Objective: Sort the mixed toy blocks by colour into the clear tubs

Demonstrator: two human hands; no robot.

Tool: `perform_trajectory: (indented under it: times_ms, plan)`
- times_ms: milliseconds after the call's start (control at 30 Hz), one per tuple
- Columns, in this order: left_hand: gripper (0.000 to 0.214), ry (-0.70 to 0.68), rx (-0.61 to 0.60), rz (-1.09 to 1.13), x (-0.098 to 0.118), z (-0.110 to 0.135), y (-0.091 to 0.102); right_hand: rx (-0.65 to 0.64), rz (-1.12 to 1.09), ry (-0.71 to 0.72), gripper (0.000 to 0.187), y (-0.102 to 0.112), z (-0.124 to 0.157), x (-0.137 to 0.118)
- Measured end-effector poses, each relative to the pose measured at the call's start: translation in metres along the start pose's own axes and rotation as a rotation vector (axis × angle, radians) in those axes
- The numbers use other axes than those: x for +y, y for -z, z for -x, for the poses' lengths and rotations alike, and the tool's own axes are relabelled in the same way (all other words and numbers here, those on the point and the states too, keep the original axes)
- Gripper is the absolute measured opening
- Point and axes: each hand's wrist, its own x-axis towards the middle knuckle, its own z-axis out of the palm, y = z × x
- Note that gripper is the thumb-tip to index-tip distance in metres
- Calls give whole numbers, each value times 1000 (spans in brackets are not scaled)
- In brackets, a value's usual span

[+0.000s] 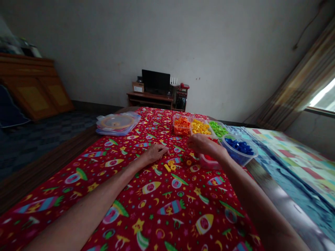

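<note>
My left hand (155, 152) rests palm down on the red rocket-print cloth (146, 209), fingers curled loosely with nothing seen in them. My right hand (203, 144) hovers over a tub of red pieces (208, 161), fingers bent downward; what they hold, if anything, is hidden. A few loose yellow and orange pieces (170, 166) lie on the cloth between the hands. Behind stand tubs of orange pieces (181, 126), yellow pieces (200, 127), green pieces (218, 129) and blue pieces (239, 148).
A stack of clear lids (117, 123) lies at the far left of the cloth. A patchwork sheet (293, 157) covers the surface to the right. A low shelf with a dark screen (155, 82) stands by the far wall, and a wooden cabinet (34, 87) at left.
</note>
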Motion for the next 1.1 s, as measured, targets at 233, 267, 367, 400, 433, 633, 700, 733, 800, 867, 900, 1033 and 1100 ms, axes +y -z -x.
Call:
perform_trajectory:
  times_ms: [233, 267, 367, 400, 433, 633, 700, 733, 800, 867, 900, 1033, 1100]
  plan:
    - [41, -35, 6, -22, 3, 1, 0, 303, -38, -364, 32, 27, -52, 88]
    - [41, -39, 8, -25, 2, 1, 0, 379, -71, -392, 35, 29, -54, 94]
    - [40, -47, 11, -24, 0, 0, -1, 491, -193, -366, 36, 27, -45, 91]
    - [40, -45, 9, -21, -1, -1, -1, 466, -230, -332, 34, 24, -38, 83]
    - [40, -42, 7, -17, -2, -1, -1, 408, -262, -289, 31, 20, -31, 73]
    - [39, -49, 14, -13, -1, -1, -1, 12, -66, -30, 22, -24, 15, -5]
    - [39, -77, 13, -35, 0, -1, -1, -12, 29, 9, 24, -39, 23, -25]
    - [39, -87, 14, -42, 1, -1, -1, -18, 57, 35, 25, -45, 26, -33]
    - [39, -98, 15, -48, 1, -1, -1, -10, 89, 97, 24, -55, 30, -41]
    - [40, -103, 18, -50, 0, -1, -1, 46, 102, 147, 22, -61, 32, -43]
    - [40, -105, 20, -50, -1, -1, -2, 80, 99, 164, 21, -64, 32, -41]
    - [39, -115, 23, -60, -5, -3, -3, 224, 9, 192, 9, -67, 25, -34]
    - [40, -119, 19, -66, -5, -4, -3, 279, -69, 216, 4, -67, 19, -35]
